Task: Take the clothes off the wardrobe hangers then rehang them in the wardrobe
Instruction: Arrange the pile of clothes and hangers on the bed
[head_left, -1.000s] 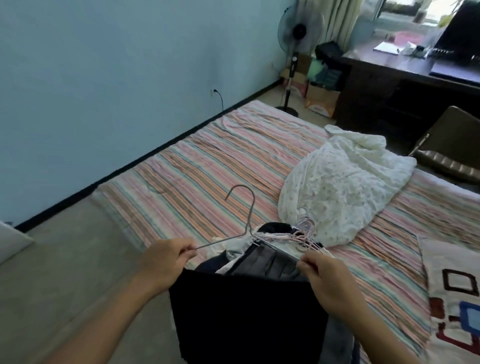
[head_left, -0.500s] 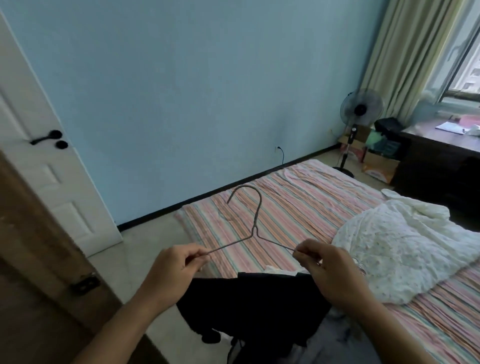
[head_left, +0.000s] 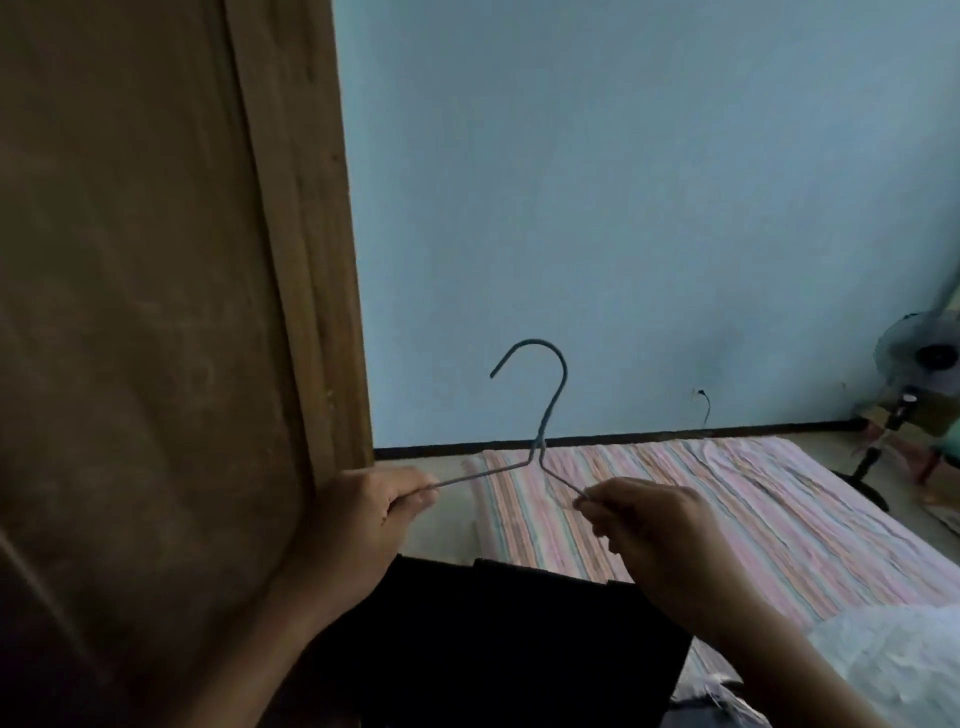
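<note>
We see a pale blue wall (head_left: 623, 208) behind a striped bedspread (head_left: 727, 509). A standing fan (head_left: 919, 364) sits near the bed's far right corner. A white crumpled sheet (head_left: 893, 660) lies at its near right edge.

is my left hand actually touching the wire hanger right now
Touching. The head view shows the left hand pinching the end of the wire hanger's left arm, the wire running straight into the fingers with no gap.

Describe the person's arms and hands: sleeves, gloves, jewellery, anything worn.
Both forearms are bare as far as the view shows; no sleeves appear. The left hand and right hand wear no gloves, and no rings, watch or bracelet show on the fingers or wrists.
</note>
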